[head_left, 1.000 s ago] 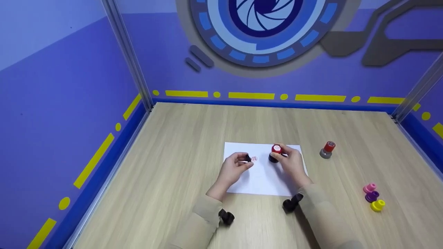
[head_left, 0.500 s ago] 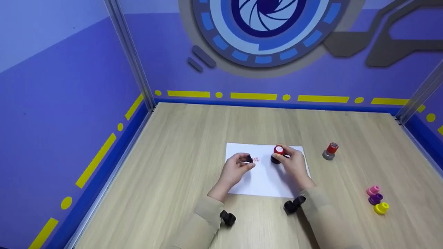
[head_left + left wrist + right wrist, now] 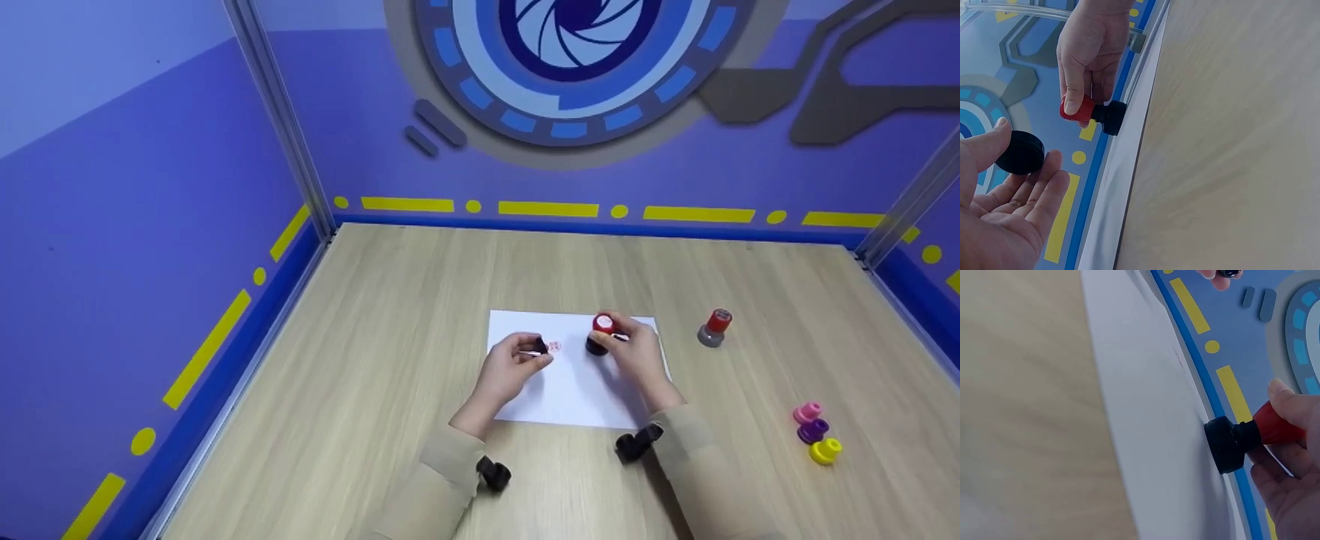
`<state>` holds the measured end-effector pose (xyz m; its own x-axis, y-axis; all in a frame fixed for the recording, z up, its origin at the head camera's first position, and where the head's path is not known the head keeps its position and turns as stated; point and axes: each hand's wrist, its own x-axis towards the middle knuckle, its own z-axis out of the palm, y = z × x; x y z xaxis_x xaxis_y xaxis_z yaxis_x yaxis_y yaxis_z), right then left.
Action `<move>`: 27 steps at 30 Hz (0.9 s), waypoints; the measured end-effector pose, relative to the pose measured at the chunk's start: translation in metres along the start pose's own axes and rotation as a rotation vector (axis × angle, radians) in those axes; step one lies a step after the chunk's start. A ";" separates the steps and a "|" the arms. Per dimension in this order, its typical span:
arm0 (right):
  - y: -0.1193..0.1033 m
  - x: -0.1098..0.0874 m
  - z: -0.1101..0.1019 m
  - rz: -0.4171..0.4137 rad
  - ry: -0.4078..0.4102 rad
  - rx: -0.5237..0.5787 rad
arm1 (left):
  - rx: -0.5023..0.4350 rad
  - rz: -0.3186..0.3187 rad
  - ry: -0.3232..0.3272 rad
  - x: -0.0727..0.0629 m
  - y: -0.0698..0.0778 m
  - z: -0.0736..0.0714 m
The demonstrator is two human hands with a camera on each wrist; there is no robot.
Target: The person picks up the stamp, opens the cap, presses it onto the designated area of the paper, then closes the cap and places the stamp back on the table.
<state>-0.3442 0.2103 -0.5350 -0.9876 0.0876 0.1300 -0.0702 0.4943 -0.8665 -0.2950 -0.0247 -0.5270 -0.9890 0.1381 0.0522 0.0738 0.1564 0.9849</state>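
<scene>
My right hand [image 3: 637,356] grips the red handle of a stamp [image 3: 1225,444]. The stamp's black base stands on the right part of a white sheet of paper [image 3: 562,397]. Thumb and fingers of my left hand [image 3: 510,371] pinch a round black cap [image 3: 1021,153], held just above the paper's left part. Beside that hand a small red stamp print [image 3: 555,346] shows on the sheet. In the left wrist view the cap sits between thumb and fingertips, with the other fingers loosely spread.
To the right of the paper a second red stamp with a grey base [image 3: 715,328] stands on the wooden table [image 3: 390,322]. Pink [image 3: 808,412], purple [image 3: 814,430] and yellow [image 3: 826,451] small stamps form a row nearer the right front. Printed walls [image 3: 150,225] border the table.
The hands, the stamp and the cap keep their places on the paper. Only the head view has shifted slightly.
</scene>
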 end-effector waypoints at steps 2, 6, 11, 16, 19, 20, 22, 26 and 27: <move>-0.003 0.000 -0.005 -0.010 0.006 0.014 | -0.005 0.011 -0.002 0.000 0.001 0.000; -0.016 -0.005 -0.019 -0.033 0.081 0.174 | -0.017 0.030 0.000 0.001 0.003 0.001; -0.036 -0.023 -0.034 0.005 0.094 0.562 | -0.037 0.045 -0.012 -0.002 0.006 0.003; -0.041 -0.042 -0.034 0.114 -0.014 0.873 | -0.075 0.061 -0.033 -0.004 0.007 0.006; -0.042 -0.049 -0.027 0.166 -0.090 0.979 | -0.085 0.072 -0.047 -0.005 0.008 0.008; -0.043 -0.051 -0.024 0.180 -0.112 1.000 | -0.085 0.074 -0.050 -0.005 0.008 0.009; -0.043 -0.053 -0.019 0.204 -0.134 1.023 | -0.084 0.069 -0.052 -0.006 0.009 0.010; -0.043 -0.058 -0.009 0.247 -0.125 1.043 | -0.081 0.063 -0.051 -0.007 0.009 0.013; -0.043 -0.059 -0.007 0.252 -0.124 1.042 | -0.078 0.063 -0.052 -0.007 0.009 0.013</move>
<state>-0.2823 0.1903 -0.5022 -0.9936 -0.0330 -0.1080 0.1097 -0.5101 -0.8531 -0.2853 -0.0114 -0.5208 -0.9746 0.1962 0.1076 0.1232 0.0692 0.9900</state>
